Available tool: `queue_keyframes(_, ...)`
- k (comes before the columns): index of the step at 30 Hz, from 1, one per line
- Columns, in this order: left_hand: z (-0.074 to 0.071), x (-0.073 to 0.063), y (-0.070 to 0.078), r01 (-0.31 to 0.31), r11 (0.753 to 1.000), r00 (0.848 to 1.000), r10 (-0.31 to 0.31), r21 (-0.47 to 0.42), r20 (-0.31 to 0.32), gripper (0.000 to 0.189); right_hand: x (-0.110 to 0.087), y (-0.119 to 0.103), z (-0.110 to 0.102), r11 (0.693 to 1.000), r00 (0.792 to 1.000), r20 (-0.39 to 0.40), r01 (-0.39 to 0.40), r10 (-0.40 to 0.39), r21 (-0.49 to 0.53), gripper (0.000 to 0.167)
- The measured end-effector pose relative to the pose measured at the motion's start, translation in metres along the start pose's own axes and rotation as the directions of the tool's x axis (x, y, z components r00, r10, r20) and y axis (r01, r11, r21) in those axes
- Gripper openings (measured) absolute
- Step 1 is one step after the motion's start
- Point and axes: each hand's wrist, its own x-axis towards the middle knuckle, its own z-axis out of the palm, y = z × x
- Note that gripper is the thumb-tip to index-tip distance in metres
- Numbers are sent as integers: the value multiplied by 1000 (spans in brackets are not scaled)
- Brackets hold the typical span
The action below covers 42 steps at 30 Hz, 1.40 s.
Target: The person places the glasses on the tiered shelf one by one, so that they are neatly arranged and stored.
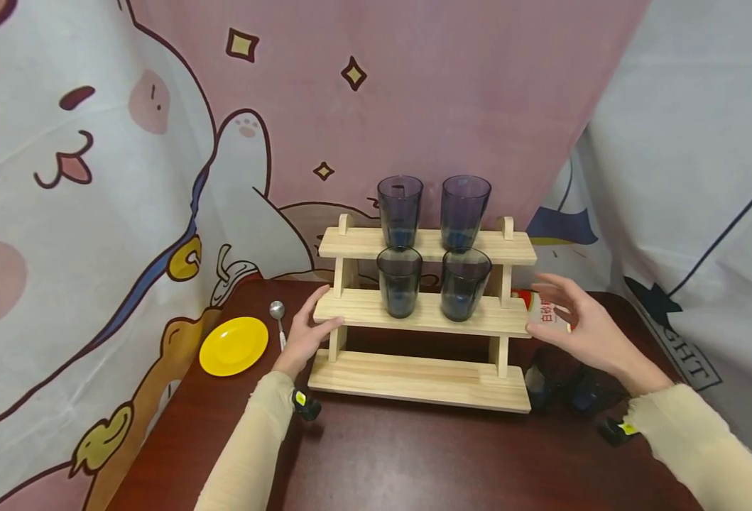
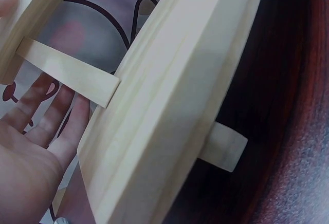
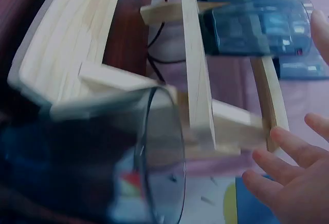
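A three-tier wooden rack point(image 1: 414, 380) stands on the table. Two dark tinted glasses, one at the left point(image 1: 401, 209) and one at the right point(image 1: 464, 213), stand upright on its top shelf; two more glasses point(image 1: 400, 287) stand on the middle shelf. My left hand point(image 1: 305, 337) grips the left end of the middle shelf, thumb at the front edge and fingers behind, as the left wrist view also shows. At the other end my right hand point(image 1: 589, 330) is spread beside the shelf, holding nothing; its fingers point(image 3: 280, 170) look apart from the wood.
More dark glasses point(image 1: 586, 394) are on the table under my right wrist. A red-and-white packet point(image 1: 547, 311) with printed characters lies behind the right hand. To the left are a yellow plate point(image 1: 233, 346) and a metal spoon point(image 1: 278, 312). Printed cloth hangs around the table.
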Motion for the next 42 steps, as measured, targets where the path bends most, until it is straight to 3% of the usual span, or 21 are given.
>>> queue_keyframes(5,0,0,0,12,1000,1000,-12,-2,5,75,-17,17,-10,996,999,-18,-31,29,-85,93)
queue_keyframes(11,0,0,0,26,1000,1000,-26,5,3,81,-40,44,-21,990,996,-10,-88,87,-113,96)
queue_keyframes(19,-2,-1,0,17,1000,1000,-17,7,1,77,-70,81,-29,981,985,-15,-170,169,-92,101)
queue_keyframes(25,-1,-2,0,2,1000,1000,-2,8,-1,76,-86,103,-23,975,977,2,-215,215,-49,104)
queue_keyframes(35,1,-1,2,7,1000,1000,-7,10,3,77,-105,130,0,944,948,-37,-312,317,105,100)
queue_keyframes(38,1,0,2,1,1000,1000,-1,14,1,78,-107,133,5,942,956,-62,-271,287,196,87)
queue_keyframes(42,1,0,2,0,1000,1000,0,14,-8,76,-109,136,12,906,964,-88,-201,250,372,73)
